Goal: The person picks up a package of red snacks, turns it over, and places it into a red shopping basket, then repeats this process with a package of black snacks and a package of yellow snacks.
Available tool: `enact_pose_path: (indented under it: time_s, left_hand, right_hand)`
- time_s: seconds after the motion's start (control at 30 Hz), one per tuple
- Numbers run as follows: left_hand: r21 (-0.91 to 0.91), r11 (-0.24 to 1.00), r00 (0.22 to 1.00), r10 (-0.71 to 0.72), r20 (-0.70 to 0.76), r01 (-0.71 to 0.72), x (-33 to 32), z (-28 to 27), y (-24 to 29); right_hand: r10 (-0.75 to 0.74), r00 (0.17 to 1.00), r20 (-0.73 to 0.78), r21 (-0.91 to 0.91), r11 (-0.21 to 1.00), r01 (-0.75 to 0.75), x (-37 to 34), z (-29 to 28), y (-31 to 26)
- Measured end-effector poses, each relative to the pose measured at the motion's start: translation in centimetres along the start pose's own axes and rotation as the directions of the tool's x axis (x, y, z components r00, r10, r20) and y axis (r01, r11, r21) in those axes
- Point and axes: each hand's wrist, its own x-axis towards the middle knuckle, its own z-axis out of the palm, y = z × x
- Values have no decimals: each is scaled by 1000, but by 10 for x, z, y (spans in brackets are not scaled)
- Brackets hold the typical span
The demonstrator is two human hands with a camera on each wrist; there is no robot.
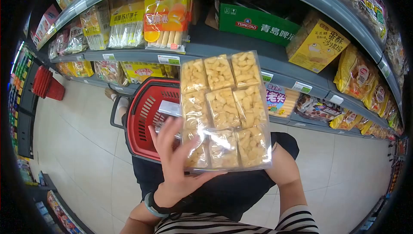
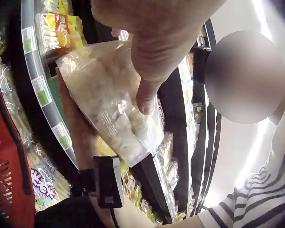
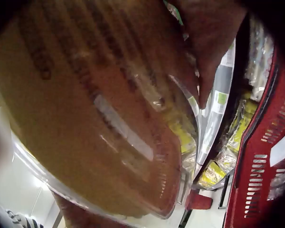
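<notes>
A clear pack of sachima [image 1: 221, 109], puffy yellow pastry blocks in rows, is held up above the lap in the head view. My right hand [image 1: 279, 165] holds it from behind at the right edge, its fingers mostly hidden by the pack. My left hand [image 1: 174, 156] is at the lower left corner, fingers spread and blurred, thumb along the bottom edge. In the left wrist view the left thumb [image 2: 146, 97] lies straight against the wrapper [image 2: 109, 95]. The pack's tan surface [image 3: 80, 118] fills much of the right wrist view.
A red shopping basket [image 1: 142, 109], with wrapped items inside, is left of the pack. Curved store shelves [image 1: 206, 42] ahead carry snack bags, a green Tsingtao carton [image 1: 258, 23] and a yellow sachima box [image 1: 318, 45]. Red baskets [image 1: 47, 83] are stacked on the floor at left.
</notes>
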Motion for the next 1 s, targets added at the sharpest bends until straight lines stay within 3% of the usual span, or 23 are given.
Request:
enact_pose_path:
  time_s: [0.03,0.07,0.2,0.27,0.33,0.4,0.43,0.47,0.5,0.57,0.7,0.83,0.9,1.0]
  left_hand:
    - [-147,985,987,-112,-118,94,-2,2,-2]
    - [-108,990,994,-100,-32,96,-1,-2,-6]
    - [-225,966,985,-150,-83,128,-1,8,-7]
    - [-545,822,963,-255,-93,165,-2,18,-9]
    - [-486,860,977,-204,-54,153,-2,14,-16]
    - [-427,894,988,-155,-10,136,-1,7,-21]
    - [-310,938,988,-143,58,154,1,3,-21]
    - [-188,969,982,-140,127,162,3,1,-21]
    - [-190,968,981,-139,131,163,1,4,-23]
    - [-477,834,958,-276,77,278,-5,16,-29]
    - [-601,722,926,-369,82,341,-2,21,-22]
    - [-591,691,899,-412,152,416,-8,18,-27]
    - [-639,615,870,-455,191,462,-11,18,-28]
    - [-596,624,849,-482,214,505,-16,16,-30]
  right_hand:
    - [0,1000,-1,2,1000,0,2,-3,-2]
    - [-27,999,33,-8,1000,27,4,-6,-4]
    - [-49,993,104,5,999,49,9,7,3]
    - [-35,993,112,45,999,30,9,7,2]
    - [-45,997,-69,-42,998,42,11,10,1]
    - [-14,995,-98,-98,995,5,7,15,-2]
    - [19,992,-127,-152,988,-38,6,20,-4]
    - [26,987,-161,-109,993,-44,3,30,-1]
    - [23,986,-164,-108,993,-41,1,30,-1]
    - [68,995,-75,-56,996,-73,-5,29,-3]
    - [68,985,-160,-107,991,-85,-10,30,-3]
    - [37,939,-343,-219,969,-118,-13,37,-1]
    - [1,911,-413,-278,952,-127,-15,28,-2]
    - [-19,850,-526,-376,902,-212,-16,11,-2]
